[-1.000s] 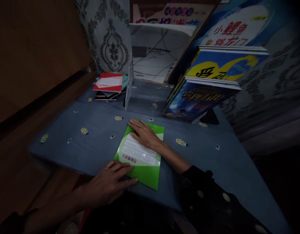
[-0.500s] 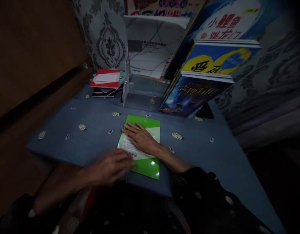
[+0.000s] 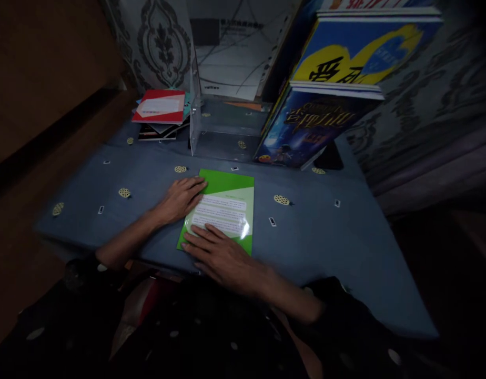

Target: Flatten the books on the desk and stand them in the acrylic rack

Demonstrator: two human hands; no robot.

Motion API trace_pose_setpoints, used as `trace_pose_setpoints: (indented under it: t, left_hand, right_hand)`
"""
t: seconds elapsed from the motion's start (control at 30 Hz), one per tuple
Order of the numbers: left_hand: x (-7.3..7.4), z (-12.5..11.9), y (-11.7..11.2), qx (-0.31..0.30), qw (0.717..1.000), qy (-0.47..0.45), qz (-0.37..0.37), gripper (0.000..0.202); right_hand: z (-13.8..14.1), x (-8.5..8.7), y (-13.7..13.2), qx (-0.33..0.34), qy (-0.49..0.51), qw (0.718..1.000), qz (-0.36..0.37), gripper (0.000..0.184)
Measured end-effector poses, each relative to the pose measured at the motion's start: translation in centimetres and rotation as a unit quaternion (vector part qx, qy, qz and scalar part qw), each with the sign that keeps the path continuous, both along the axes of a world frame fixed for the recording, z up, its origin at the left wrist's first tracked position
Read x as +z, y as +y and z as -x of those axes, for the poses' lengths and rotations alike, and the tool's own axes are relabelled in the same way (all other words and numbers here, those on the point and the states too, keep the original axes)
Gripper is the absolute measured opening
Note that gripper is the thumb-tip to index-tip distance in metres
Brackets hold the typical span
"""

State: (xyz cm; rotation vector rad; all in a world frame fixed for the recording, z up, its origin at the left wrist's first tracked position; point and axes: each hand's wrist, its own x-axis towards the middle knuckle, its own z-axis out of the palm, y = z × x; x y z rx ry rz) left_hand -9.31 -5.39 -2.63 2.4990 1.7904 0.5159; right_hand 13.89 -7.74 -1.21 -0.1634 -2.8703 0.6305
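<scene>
A thin green book (image 3: 227, 181) with a pale band of printed text lies flat near the front edge of the table, its print upside down to me. My left hand (image 3: 182, 199) rests at the book's left side, its fingertips on the upper left edge. Across the lower part of the cover lies my right hand (image 3: 219, 255), palm down with the fingers spread and pointing left. Neither hand grasps anything; both are open. The book's lower edge is partly covered by my right hand.
Beyond the book stands a clear acrylic book rack (image 3: 223, 145), with a dark blue book (image 3: 306, 126) and a yellow-and-blue book (image 3: 345, 52) leaning at its right. A small pile topped by a red booklet (image 3: 158, 105) sits at the left. A patterned cloth covers the table (image 3: 306, 231).
My left hand has moved up and forward to the book's left edge. The right hand has slid down to the lower cover. The view has tipped downward.
</scene>
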Motion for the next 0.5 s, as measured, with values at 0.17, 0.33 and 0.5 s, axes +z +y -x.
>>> trace_pose_setpoints:
  t: [0.17, 0.33, 0.5]
  left_hand:
    - [0.1, 0.0, -0.2, 0.005, 1.0, 0.015, -0.004, 0.045]
    - [0.0, 0.0, -0.3, 0.001, 1.0, 0.02, -0.004, 0.047]
    - [-0.2, 0.0, -0.3, 0.01, 1.0, 0.021, 0.005, 0.048]
  right_hand:
    - [-0.8, -0.1, -0.9, -0.005, 0.007, 1.0, -0.013, 0.044]
    - [-2.3, 0.0, -1.6, -0.033, 0.015, 0.999, -0.022, 0.044]
    - [-5.2, -0.4, -2.1, -0.089, 0.009, 0.996, 0.001, 0.047]
